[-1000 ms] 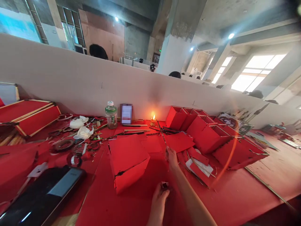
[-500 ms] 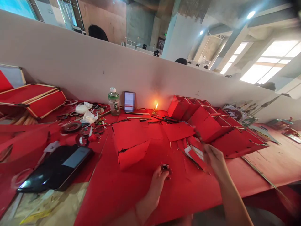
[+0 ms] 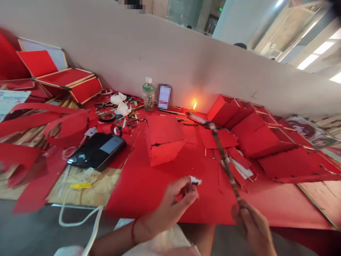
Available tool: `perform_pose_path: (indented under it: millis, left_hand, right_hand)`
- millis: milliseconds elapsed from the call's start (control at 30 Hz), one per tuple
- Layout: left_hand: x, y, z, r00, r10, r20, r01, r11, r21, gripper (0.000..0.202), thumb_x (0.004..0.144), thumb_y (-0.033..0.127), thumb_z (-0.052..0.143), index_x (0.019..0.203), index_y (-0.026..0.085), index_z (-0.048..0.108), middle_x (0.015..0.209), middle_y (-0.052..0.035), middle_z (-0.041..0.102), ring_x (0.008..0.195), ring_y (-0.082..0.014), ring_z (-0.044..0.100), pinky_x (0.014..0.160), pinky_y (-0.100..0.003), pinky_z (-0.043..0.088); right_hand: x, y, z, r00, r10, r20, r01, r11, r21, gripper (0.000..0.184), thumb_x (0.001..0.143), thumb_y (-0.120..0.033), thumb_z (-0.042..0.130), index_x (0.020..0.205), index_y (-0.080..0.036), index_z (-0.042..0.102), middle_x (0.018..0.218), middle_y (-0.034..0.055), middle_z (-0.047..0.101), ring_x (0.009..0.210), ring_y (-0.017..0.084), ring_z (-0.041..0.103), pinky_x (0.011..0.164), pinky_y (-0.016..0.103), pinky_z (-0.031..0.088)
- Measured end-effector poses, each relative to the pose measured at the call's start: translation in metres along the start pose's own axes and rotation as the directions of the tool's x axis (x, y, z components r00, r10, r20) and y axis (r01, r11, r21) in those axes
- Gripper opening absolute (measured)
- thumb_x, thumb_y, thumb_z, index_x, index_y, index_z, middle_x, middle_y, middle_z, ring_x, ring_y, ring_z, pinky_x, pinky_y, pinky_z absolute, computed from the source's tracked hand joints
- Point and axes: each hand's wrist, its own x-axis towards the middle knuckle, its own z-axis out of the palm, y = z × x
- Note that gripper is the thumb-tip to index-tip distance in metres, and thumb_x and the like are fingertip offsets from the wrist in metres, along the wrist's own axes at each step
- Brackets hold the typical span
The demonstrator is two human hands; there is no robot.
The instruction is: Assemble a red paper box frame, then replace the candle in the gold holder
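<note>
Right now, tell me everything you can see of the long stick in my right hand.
The stick is long and thin, mottled brown and dark, motion-blurred, its far end paler; material unclear. The right hand's fingers pinch its near end, and it slants up and away over the red table, touching nothing else visible.

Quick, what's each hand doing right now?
Left hand: closed, pinching a small white scrap.
Right hand: closed, gripping a long thin stick.

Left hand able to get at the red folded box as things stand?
Probably yes. Only flat red sheet lies between the left hand and the red folded box, nothing standing in the way. It pinches a small white scrap, though, which may need setting down first.
</note>
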Motion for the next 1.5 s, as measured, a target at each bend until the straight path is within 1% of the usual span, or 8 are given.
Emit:
perform_pose_path:
  millis: [200, 500, 700, 833, 933, 1067, 1267, 1500]
  left_hand:
    - [0.021, 0.024, 0.018, 0.993, 0.096, 0.073, -0.091, 0.993, -0.074, 0.042, 0.093, 0.052, 0.062, 0.072, 0.017, 0.056, 0.066, 0.0023, 0.045, 0.062, -0.0100, 0.038, 0.057, -0.024, 0.031]
    - [0.025, -0.007, 0.023, 0.995, 0.080, 0.054, -0.074, 0.991, -0.115, 0.045, 0.094, 0.051, 0.061, 0.067, 0.015, 0.056, 0.062, 0.0030, 0.041, 0.061, -0.0094, 0.036, 0.056, -0.024, 0.027]
    - [0.022, -0.017, 0.016, 0.983, 0.163, 0.086, -0.161, 0.987, -0.020, 0.044, 0.097, 0.042, 0.056, 0.062, 0.016, 0.050, 0.064, 0.0026, 0.043, 0.062, -0.0094, 0.037, 0.057, -0.024, 0.030]
    - [0.006, 0.002, -0.015, 0.967, 0.248, 0.062, -0.255, 0.923, 0.288, 0.022, 0.094, 0.037, 0.066, 0.084, 0.017, 0.065, 0.063, 0.0044, 0.051, 0.056, -0.0076, 0.041, 0.053, -0.021, 0.032]
    - [-0.005, 0.020, -0.049, 0.830, 0.558, -0.014, -0.449, 0.682, 0.578, 0.013, 0.092, 0.026, 0.070, 0.103, 0.020, 0.068, 0.063, 0.0053, 0.056, 0.051, -0.0070, 0.044, 0.050, -0.020, 0.036]
    - [0.002, 0.031, -0.092, 0.586, 0.768, -0.259, -0.323, 0.515, 0.794, 0.041, 0.084, 0.019, 0.078, 0.123, 0.022, 0.063, 0.084, 0.0011, 0.064, 0.067, -0.0104, 0.053, 0.063, -0.023, 0.049]
    - [0.034, 0.041, -0.120, 0.586, 0.781, -0.214, -0.218, 0.407, 0.887, 0.045, 0.083, 0.039, 0.079, 0.123, 0.022, 0.066, 0.114, -0.0103, 0.065, 0.103, -0.0247, 0.064, 0.085, -0.037, 0.057]
    - [0.044, 0.051, -0.125, 0.606, 0.783, -0.138, -0.293, 0.381, 0.877, 0.026, 0.086, 0.029, 0.077, 0.111, 0.024, 0.071, 0.114, -0.0085, 0.069, 0.103, -0.0241, 0.067, 0.093, -0.040, 0.056]
  right_hand:
    - [-0.025, 0.002, 0.047, 0.936, -0.086, 0.340, 0.088, 0.996, 0.009, 0.054, 0.095, -0.061, 0.054, 0.061, -0.020, 0.063, 0.051, 0.0024, 0.056, 0.045, 0.014, 0.052, 0.046, 0.024, 0.041]
    - [0.023, -0.091, 0.078, 0.852, -0.478, 0.213, 0.498, 0.866, -0.047, 0.036, 0.097, -0.040, 0.060, 0.130, -0.027, 0.067, 0.113, 0.0088, 0.074, 0.104, 0.023, 0.071, 0.087, 0.035, 0.059]
    - [0.030, -0.147, 0.123, 0.884, -0.399, 0.244, 0.368, 0.915, 0.162, 0.025, 0.097, -0.037, 0.060, 0.110, -0.020, 0.073, 0.063, -0.0027, 0.065, 0.047, 0.009, 0.059, 0.044, 0.018, 0.047]
    - [0.037, -0.154, 0.122, 0.860, -0.486, 0.156, 0.479, 0.874, 0.083, 0.021, 0.097, -0.034, 0.062, 0.099, -0.020, 0.076, 0.057, -0.0054, 0.058, 0.041, 0.006, 0.048, 0.040, 0.016, 0.039]
    - [0.045, -0.155, 0.114, 0.778, -0.622, 0.087, 0.628, 0.773, -0.095, 0.023, 0.096, -0.029, 0.063, 0.114, -0.022, 0.076, 0.059, -0.0054, 0.060, 0.045, 0.006, 0.050, 0.045, 0.016, 0.043]
    - [0.051, -0.159, 0.114, 0.652, -0.737, 0.176, 0.750, 0.593, -0.293, 0.030, 0.099, -0.022, 0.058, 0.127, -0.023, 0.071, 0.067, -0.0035, 0.068, 0.050, 0.007, 0.055, 0.054, 0.017, 0.047]
    - [0.055, -0.160, 0.127, 0.508, -0.822, 0.258, 0.816, 0.363, -0.450, 0.020, 0.100, -0.023, 0.060, 0.113, -0.018, 0.075, 0.074, 0.0013, 0.072, 0.058, 0.009, 0.061, 0.059, 0.021, 0.044]
    - [0.064, -0.161, 0.134, 0.469, -0.849, 0.244, 0.799, 0.291, -0.526, 0.013, 0.098, -0.021, 0.064, 0.103, -0.018, 0.075, 0.073, -0.0004, 0.071, 0.057, 0.007, 0.058, 0.060, 0.022, 0.041]
